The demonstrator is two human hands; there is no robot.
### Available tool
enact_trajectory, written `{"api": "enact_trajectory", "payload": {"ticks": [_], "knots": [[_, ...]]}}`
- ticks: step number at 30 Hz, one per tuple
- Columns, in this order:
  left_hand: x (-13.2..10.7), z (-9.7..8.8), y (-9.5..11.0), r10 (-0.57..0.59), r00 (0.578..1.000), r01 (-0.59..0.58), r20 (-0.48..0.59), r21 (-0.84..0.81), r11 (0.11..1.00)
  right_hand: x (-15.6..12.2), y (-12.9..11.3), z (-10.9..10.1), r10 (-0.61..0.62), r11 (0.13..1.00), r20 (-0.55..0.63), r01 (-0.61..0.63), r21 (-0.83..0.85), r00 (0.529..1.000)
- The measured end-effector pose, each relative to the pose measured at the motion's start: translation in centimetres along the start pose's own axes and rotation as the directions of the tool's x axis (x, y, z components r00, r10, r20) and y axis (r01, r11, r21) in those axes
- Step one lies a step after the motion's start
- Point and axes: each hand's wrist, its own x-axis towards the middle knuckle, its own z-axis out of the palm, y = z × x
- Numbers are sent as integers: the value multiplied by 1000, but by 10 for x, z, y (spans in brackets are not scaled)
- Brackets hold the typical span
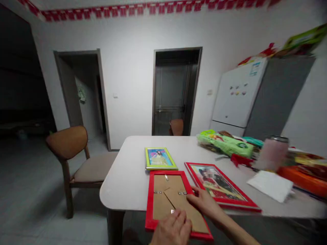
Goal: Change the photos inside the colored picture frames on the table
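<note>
A red picture frame [150, 194] lies face down at the table's near edge, its brown backing board [168, 206] facing up. Small metal clips [166, 177] sit along the edges of the board, and a slanted slit crosses its middle. My left hand [172, 228] is closed over the near part of the frame, bent fingertips pressed at the near clip and partly hiding it. At the frame's right side, my right hand [205, 204] grips the edge, a digit resting on the backing. Touching or close to its far edge is a yellow-green framed picture [159, 158], face up.
Another red framed picture [222, 185] lies face up to the right. Beyond it are a white paper [270, 185], a pinkish jar [272, 153], green packages [227, 143] and an orange item [304, 180]. A chair [67, 143] stands left of the white table [122, 180].
</note>
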Motion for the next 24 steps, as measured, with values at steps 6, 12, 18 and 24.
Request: {"api": "enact_trajectory", "payload": {"ticks": [6,12,18,24], "knots": [[-7,-2,1,-14,981,30,192,-78,996,2,-3,9,-62,961,-90,35,-274,994],[9,-24,-3,-133,855,316,502,-298,901,8,6,13,-134,882,-134,57,-468,982],[18,-45,-46,-529,542,734,653,-62,676,12,6,17,-195,885,-88,137,-446,977],[4,-35,-67,-629,438,842,642,-49,537,18,1,19,-189,856,-97,115,-504,977]]}}
